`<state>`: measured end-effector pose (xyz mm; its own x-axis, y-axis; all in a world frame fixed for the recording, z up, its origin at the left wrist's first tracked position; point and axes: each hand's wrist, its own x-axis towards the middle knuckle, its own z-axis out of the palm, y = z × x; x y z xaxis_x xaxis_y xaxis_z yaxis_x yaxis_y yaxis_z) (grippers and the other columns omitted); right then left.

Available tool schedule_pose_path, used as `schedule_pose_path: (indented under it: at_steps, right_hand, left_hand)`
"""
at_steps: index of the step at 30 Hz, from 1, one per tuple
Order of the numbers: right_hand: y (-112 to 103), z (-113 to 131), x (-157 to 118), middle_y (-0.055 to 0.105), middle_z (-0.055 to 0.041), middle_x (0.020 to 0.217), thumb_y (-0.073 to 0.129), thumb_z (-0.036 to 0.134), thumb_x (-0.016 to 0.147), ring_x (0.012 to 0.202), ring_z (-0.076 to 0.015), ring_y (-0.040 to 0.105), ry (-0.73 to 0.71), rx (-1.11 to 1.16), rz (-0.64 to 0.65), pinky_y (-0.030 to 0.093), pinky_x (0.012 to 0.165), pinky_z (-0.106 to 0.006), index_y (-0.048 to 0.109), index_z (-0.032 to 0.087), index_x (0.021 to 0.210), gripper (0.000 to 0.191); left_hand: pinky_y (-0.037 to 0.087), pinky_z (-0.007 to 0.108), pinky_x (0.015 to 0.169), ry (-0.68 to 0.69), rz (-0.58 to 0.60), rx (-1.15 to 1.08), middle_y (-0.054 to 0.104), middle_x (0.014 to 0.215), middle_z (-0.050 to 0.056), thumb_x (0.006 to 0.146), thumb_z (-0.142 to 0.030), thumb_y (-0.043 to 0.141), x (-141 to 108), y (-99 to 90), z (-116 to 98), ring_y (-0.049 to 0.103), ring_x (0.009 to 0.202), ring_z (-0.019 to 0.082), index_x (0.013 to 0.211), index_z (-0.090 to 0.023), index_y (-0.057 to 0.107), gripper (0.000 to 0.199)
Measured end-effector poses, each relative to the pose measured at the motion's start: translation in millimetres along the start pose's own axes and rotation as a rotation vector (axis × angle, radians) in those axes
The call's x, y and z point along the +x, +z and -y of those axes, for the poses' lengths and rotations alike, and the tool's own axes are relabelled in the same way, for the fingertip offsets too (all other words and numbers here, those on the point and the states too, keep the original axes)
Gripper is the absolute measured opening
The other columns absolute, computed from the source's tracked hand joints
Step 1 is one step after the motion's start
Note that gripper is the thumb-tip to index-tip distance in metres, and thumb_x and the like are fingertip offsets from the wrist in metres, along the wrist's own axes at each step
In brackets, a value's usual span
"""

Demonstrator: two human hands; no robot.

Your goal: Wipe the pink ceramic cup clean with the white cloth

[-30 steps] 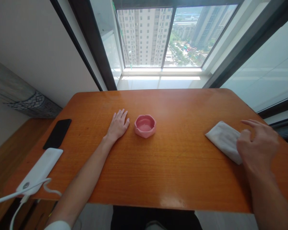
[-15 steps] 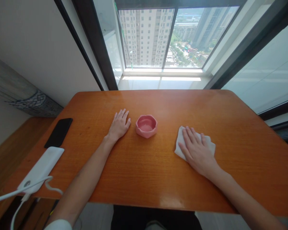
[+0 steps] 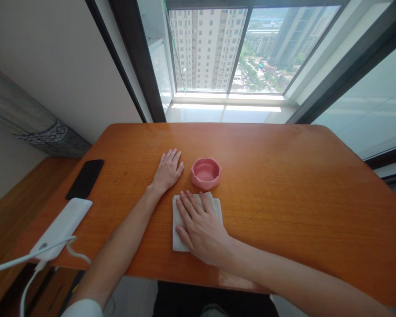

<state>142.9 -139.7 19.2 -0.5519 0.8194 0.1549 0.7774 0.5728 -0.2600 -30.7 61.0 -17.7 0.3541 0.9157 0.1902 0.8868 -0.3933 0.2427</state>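
My right hand (image 3: 203, 226) lies flat with fingers stretched over a folded white cloth (image 3: 178, 240), pressing it to the wooden table (image 3: 284, 198). Part of the cloth is hidden under the palm. Just beyond the fingertips stands a pink ashtray-like bowl (image 3: 206, 175) with a scalloped rim, nothing visible inside it. To the left of that bowl my left hand (image 3: 168, 171) rests palm down on the tabletop, fingers spread, holding nothing. A small gap separates it from the bowl.
At the table's left side lie a black phone (image 3: 85, 179) and a white power strip or power bank (image 3: 62, 229) with white cables (image 3: 20, 264) running off the edge. A window (image 3: 224, 53) is behind the far edge, and a grey curtain (image 3: 36, 119) hangs at left.
My right hand has slid the cloth leftward across the table, from the right of the pink bowl to just in front of it. My left hand stays in place; the view shifts slightly.
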Motion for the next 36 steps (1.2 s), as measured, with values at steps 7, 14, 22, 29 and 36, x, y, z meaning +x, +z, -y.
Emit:
schedule_pose_path:
  at_steps: [7, 14, 22, 29, 36]
  right_hand:
    - [1, -2, 6, 0.030, -0.0210, 0.183, 0.037, 0.045, 0.118, 0.173, -0.0371, 0.027, 0.012, 0.017, -0.006, 0.020, 0.140, -0.067, 0.032, 0.005, 0.175, 0.069]
    - [-2, -2, 6, 0.029, -0.0200, 0.184, 0.036, 0.045, 0.118, 0.173, -0.0370, 0.025, 0.024, 0.044, 0.011, 0.018, 0.140, -0.066, 0.031, 0.006, 0.175, 0.070]
    - [-3, -2, 5, 0.030, -0.0199, 0.184, 0.035, 0.046, 0.118, 0.173, -0.0371, 0.025, 0.025, 0.052, 0.022, 0.017, 0.140, -0.066, 0.032, 0.006, 0.175, 0.069]
    - [-3, -2, 6, 0.033, -0.0205, 0.183, 0.040, 0.046, 0.117, 0.172, -0.0372, 0.028, 0.027, 0.049, 0.007, 0.019, 0.140, -0.066, 0.035, 0.007, 0.174, 0.069]
    - [-27, -11, 5, 0.065, -0.0110, 0.163, 0.042, 0.022, 0.109, 0.162, -0.0304, 0.050, -0.089, 0.119, -0.287, 0.040, 0.135, -0.054, 0.061, 0.013, 0.160, 0.055]
  left_hand:
    - [0.029, 0.058, 0.142, -0.010, 0.005, 0.004, 0.044, 0.178, 0.017, 0.111, -0.037, 0.040, 0, -2.3, -3, 0.038, 0.170, 0.034, 0.163, -0.010, 0.051, 0.060]
    - [0.029, 0.057, 0.142, -0.020, 0.019, 0.007, 0.044, 0.179, 0.017, 0.111, -0.036, 0.040, 1, -3.5, -4, 0.038, 0.170, 0.035, 0.163, -0.011, 0.051, 0.059]
    - [0.028, 0.058, 0.142, -0.015, 0.012, 0.001, 0.044, 0.178, 0.018, 0.111, -0.037, 0.040, 1, -2.8, -3, 0.038, 0.170, 0.035, 0.163, -0.010, 0.050, 0.060]
    - [0.028, 0.058, 0.142, -0.008, 0.001, -0.012, 0.044, 0.179, 0.018, 0.111, -0.038, 0.039, 0, -0.7, -2, 0.038, 0.170, 0.035, 0.163, -0.010, 0.051, 0.060]
    - [0.028, 0.058, 0.142, -0.005, 0.000, -0.025, 0.045, 0.179, 0.016, 0.111, -0.038, 0.040, 0, -1.0, 0, 0.038, 0.170, 0.034, 0.163, -0.015, 0.051, 0.058]
